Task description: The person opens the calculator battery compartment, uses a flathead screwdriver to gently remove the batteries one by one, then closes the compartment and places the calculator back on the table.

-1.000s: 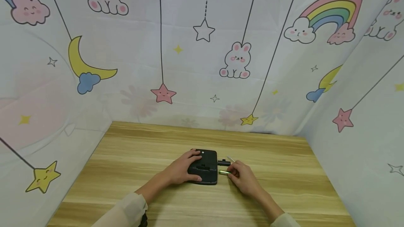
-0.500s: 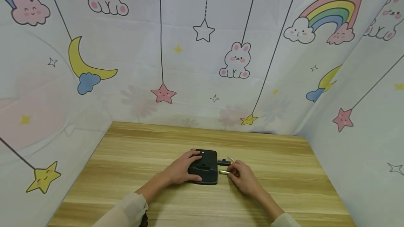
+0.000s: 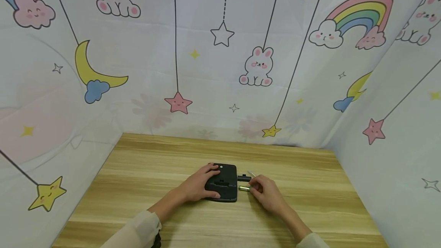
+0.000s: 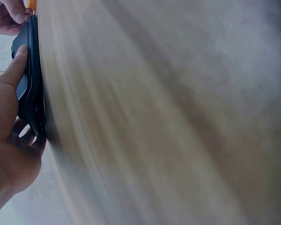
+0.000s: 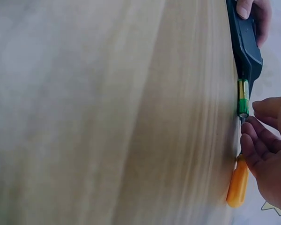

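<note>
While your left hand grips the black device, your right hand is loose.
Beside it: a battery.

Right hand: black device leftward, room rightward

To the right of the black device, the right hand shifted slightly farther rightward, its fingers drawing back a little from the green battery.

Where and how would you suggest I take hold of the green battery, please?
I'd pinch the battery across its round sides near the right end, coming from the right: it points left, with its other end close to the black device.
</note>
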